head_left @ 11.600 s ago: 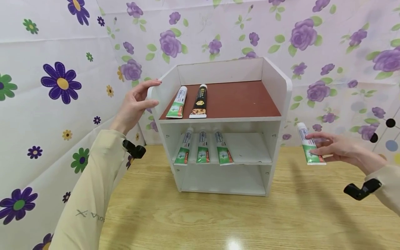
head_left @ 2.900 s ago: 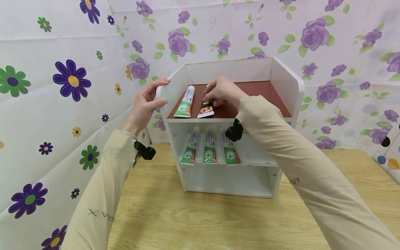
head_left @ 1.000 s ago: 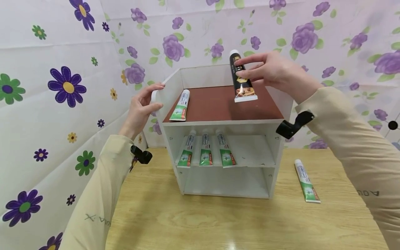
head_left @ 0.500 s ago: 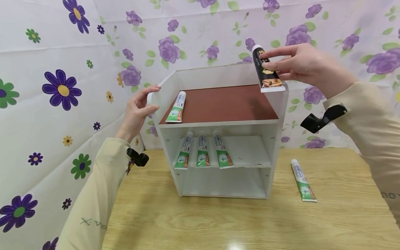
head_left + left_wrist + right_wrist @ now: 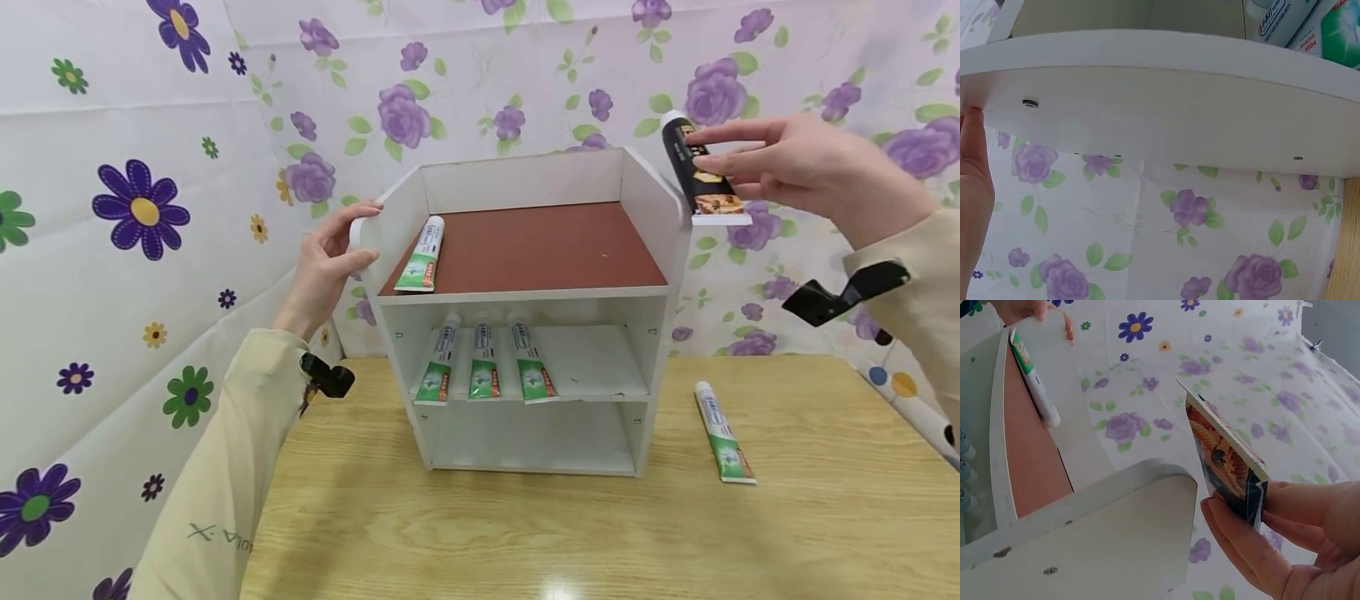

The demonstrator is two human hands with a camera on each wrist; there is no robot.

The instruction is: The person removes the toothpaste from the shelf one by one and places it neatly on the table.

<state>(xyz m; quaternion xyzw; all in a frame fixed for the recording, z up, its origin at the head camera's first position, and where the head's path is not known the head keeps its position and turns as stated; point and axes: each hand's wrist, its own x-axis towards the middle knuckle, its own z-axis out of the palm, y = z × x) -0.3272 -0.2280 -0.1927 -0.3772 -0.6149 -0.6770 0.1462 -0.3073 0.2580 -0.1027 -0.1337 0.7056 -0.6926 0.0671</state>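
Observation:
My right hand (image 5: 810, 171) pinches a black toothpaste tube (image 5: 701, 171) with a white cap and a honeycomb picture, held up beside the right panel of a white shelf unit (image 5: 525, 183). Its crimped end shows close in the right wrist view, where the tube (image 5: 1225, 456) sits between thumb and fingers. My left hand (image 5: 322, 262) grips the front upper edge of the unit's left panel; a finger (image 5: 972, 140) lies against the panel's outer face in the left wrist view. One green-and-white toothpaste tube (image 5: 422, 254) lies on the red-brown top at the left.
Three green-and-white tubes (image 5: 483, 358) lie side by side on the middle shelf, ends at its front edge. Another such tube (image 5: 723, 433) lies on the wooden table (image 5: 480, 533) right of the unit. Flowered cloth (image 5: 510, 75) hangs behind and at the left.
The green-and-white tube formerly in my right hand now lies on the table. My right hand has lifted the black tube off the top and carried it right, past the right panel. Left hand stays put.

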